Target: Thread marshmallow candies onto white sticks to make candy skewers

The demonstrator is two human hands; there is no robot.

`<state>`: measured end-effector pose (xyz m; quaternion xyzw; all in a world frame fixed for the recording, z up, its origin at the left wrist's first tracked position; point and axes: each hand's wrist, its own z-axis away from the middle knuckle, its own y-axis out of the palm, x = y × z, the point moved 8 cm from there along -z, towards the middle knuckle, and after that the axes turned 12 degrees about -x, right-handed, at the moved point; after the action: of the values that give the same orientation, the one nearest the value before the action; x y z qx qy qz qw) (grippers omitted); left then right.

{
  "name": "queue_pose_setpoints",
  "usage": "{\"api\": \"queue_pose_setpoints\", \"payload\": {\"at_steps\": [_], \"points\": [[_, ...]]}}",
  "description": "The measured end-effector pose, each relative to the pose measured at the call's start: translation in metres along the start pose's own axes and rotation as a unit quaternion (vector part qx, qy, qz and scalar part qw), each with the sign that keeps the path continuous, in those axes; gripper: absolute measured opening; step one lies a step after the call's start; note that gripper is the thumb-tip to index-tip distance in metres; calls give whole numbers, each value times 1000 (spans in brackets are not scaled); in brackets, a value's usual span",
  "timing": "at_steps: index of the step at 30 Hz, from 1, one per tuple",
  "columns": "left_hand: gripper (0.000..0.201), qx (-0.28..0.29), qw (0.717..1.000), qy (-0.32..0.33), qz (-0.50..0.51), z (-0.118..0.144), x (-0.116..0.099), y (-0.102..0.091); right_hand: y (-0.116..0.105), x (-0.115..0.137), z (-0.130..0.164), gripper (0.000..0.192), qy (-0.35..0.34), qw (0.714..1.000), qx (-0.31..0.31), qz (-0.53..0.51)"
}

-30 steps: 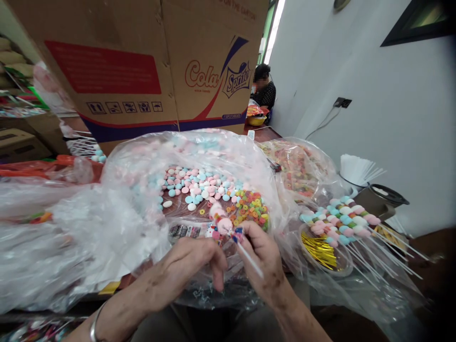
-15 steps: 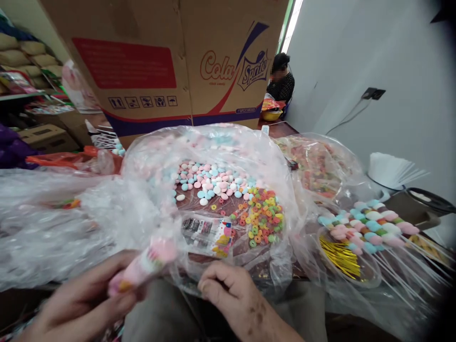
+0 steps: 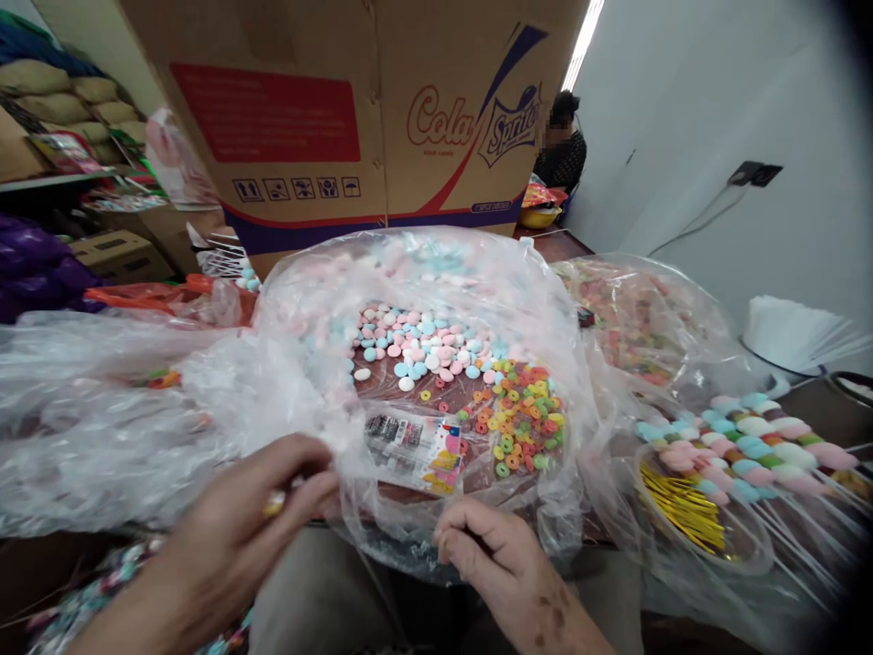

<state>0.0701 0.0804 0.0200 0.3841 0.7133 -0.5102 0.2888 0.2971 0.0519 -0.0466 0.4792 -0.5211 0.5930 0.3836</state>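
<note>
My left hand (image 3: 238,518) reaches over the left side of the plastic sheeting, thumb and fingers apart around a gap. A small yellow bit shows in that gap; whether the hand touches it I cannot tell. My right hand (image 3: 505,555) is closed, thumb against curled fingers, at the near edge of a clear plastic bag (image 3: 409,541). Anything inside its pinch is hidden. Beyond the hands lie pink, blue and white candies (image 3: 429,350) and ring-shaped coloured candies (image 3: 528,423). A printed packet sheet (image 3: 413,452) lies in front of them.
A large cardboard box (image 3: 286,109) stands behind the candies. At right, candy skewers (image 3: 770,446) rest by a bowl of gold twist ties (image 3: 682,509). White strips (image 3: 791,332) stand farther back. Colourful wrapped pieces (image 3: 95,591) lie low at left. A person (image 3: 563,146) sits beyond the box.
The pink wrapped candy piece that was in my left hand no longer shows there. That hand has moved right and its fingers have parted. The view has shifted left; my right hand keeps its pose.
</note>
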Motion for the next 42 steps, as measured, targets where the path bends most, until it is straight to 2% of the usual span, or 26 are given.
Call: {"api": "queue_pose_setpoints", "payload": {"at_steps": [2,4,6,8,12,16,18,20,22,23,25,26,28,30,31,33,35,36,39,42], "points": [[20,49,988,96,-114,-23,-15,54,-3,0,4,25,-8,1000,-3,13],[20,61,959,141,-240,-41,-14,100,-8,-2,7,26,-15,1000,-9,24],[16,81,950,148,-262,-51,-5,130,-13,-4,10,26,-23,999,-17,32],[14,107,946,159,-261,-54,4,146,-17,-7,12,27,-20,999,-24,36],[20,134,938,179,-264,-53,14,150,-18,-9,12,27,-3,999,-33,27],[26,123,935,202,-266,-51,6,145,-20,-11,9,28,-4,998,-52,16],[26,102,934,213,-268,-49,-3,141,-29,-15,4,26,6,993,-115,5],[26,73,932,232,-268,-43,-15,137,-43,-18,-1,22,9,979,-205,-13],[26,37,924,277,-260,-34,-33,135,-51,-18,-7,37,-1,965,-260,-15],[27,21,918,303,-254,-28,-42,135,-52,-16,-12,41,-9,965,-261,-3],[28,0,909,342,-239,-17,-56,136,-52,-9,-18,28,-36,966,-251,41],[26,-11,909,349,-229,-14,-61,136,-53,-5,-20,18,-53,965,-248,63],[17,-45,913,348,-205,-11,-67,131,-59,2,-19,20,-80,958,-261,87],[28,-66,922,343,-170,-11,-71,125,-66,7,-16,21,-87,956,-265,90],[27,-42,930,335,-148,-13,-71,126,-68,8,-14,20,-87,958,-257,91],[10,67,948,297,-99,-16,-69,135,-72,14,-10,17,-96,961,-239,99],[18,180,955,230,-50,-17,-63,145,-74,23,-6,16,-124,962,-214,118],[21,218,956,196,-29,-17,-61,148,-74,29,-4,16,-147,960,-198,131],[26,289,948,128,35,-17,-59,155,-74,45,4,23,-233,942,-171,174],[32,325,936,107,77,-14,-60,160,-80,54,13,33,-287,913,-204,206]]}}
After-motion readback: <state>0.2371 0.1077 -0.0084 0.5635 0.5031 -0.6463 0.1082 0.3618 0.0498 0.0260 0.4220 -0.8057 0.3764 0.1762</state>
